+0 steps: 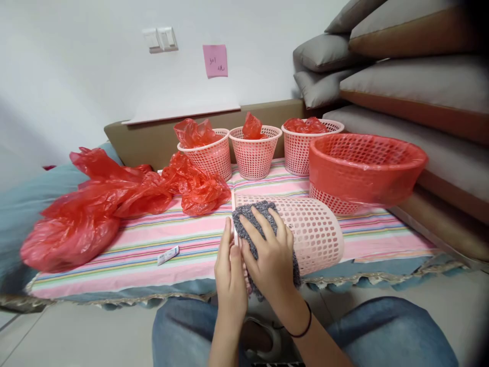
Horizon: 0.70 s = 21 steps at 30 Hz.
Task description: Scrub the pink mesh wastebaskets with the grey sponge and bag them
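Striped counter point(145, 244) carried a pink basket point(317, 229) lying on its side at the front edge; right hand point(273, 255) pressed a grey cloth point(254, 216) onto it, left hand point(229, 270) flat alongside, fingers open.

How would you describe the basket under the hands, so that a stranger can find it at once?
Start at the striped cloth on the low table. At its near edge, the pink basket lies on its side, with the right hand pressing a grey cloth on it. The other baskets stand upright and hold red plastic.

A pink sticky note point(215, 60) on the wall bears handwriting that looks like "301"; the rest is illegible.
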Tool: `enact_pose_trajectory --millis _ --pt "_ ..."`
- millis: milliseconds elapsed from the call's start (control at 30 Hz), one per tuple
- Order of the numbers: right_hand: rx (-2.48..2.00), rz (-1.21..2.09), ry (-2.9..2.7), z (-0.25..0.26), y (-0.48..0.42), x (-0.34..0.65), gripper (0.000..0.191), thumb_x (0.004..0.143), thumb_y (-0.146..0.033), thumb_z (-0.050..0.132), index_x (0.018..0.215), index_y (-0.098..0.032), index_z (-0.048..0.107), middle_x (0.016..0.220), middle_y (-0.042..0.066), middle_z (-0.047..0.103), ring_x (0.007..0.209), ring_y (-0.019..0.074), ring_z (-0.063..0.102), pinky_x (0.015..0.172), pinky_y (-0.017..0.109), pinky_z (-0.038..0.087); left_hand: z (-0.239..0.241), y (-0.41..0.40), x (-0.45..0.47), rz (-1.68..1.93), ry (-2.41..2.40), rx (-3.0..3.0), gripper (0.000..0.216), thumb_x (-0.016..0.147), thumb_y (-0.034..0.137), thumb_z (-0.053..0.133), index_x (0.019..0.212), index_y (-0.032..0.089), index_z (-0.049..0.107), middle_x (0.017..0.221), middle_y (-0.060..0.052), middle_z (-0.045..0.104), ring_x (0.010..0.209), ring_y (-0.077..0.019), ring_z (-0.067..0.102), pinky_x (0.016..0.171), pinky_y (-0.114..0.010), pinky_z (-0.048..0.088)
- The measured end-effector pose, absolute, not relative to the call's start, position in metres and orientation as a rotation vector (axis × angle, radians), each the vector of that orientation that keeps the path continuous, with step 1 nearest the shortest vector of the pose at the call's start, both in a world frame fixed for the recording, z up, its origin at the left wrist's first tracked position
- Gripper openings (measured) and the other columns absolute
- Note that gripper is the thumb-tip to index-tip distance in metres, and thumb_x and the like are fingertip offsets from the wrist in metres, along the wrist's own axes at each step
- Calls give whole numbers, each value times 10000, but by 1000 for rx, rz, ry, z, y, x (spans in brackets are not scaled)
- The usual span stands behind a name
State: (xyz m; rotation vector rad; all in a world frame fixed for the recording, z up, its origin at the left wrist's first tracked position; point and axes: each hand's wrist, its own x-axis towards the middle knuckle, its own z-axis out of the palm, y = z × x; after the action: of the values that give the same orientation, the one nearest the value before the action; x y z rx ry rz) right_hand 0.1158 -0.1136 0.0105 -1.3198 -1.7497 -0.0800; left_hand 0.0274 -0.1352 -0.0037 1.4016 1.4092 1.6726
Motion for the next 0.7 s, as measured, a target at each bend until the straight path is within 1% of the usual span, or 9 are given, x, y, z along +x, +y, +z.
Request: enact_pose_trajectory --millis 100,200,300,433,500,567,700 --pt "-1310 -83 -1774 10 -108 127 412 970 -289 473 1362 -301 597 1489 7 536 1402 325 380 1089 526 353 -3 -122 35 1652 1441 1611 480 1039 377 369 1498 260 447 1607 -51 379 1499 -206 313 1247 -386 233" --pt "-1366 -105 -1762 2 -93 160 412 958 -290 468 1342 -274 614 1450 25 573 1379 311 412 1107 528 368 -12 -116 38 1660 1488 1684 460 1041 304 353 1488 276 461 1615 -39 362 1504 -201 300 1249 -406 227" --pt "-1508 -179 -1607 -17 -73 215 410 956 -343 459 1308 -244 644 1388 59 622 1326 312 466 1123 557 363 -20 -120 38 1678 1497 1730 469 1036 252 354 1494 300 447 1618 -26 353 1503 -199 301 1248 -416 231" --pt "-1621 -138 -1362 -37 -57 270 436 945 -373 439 1276 -205 668 1306 115 667 1224 301 567 1084 550 412 -25 -130 40 1699 1472 1725 476 1038 232 353 1499 315 437 1625 -12 335 1506 -194 291 1246 -395 242" --pt "-1660 -157 -1285 -35 -57 267 437 938 -368 446 1269 -197 675 1303 129 665 1219 313 570 1074 562 414 -26 -134 42 1701 1476 1690 466 1040 246 358 1491 319 450 1626 -9 331 1507 -199 290 1247 -394 240" --pt "-1686 -222 -1302 -24 -62 239 429 943 -362 454 1264 -192 682 1333 132 650 1257 340 528 1081 589 388 -25 -136 44 1693 1490 1651 459 1044 266 354 1489 318 453 1627 -9 328 1507 -199 291 1248 -393 236" --pt "-1521 -222 -1584 6 -81 156 410 958 -307 452 1290 -200 669 1368 89 639 1311 367 468 1080 590 370 -23 -138 45 1665 1519 1559 477 1050 317 343 1526 316 385 1623 -6 344 1501 -182 305 1246 -368 240"
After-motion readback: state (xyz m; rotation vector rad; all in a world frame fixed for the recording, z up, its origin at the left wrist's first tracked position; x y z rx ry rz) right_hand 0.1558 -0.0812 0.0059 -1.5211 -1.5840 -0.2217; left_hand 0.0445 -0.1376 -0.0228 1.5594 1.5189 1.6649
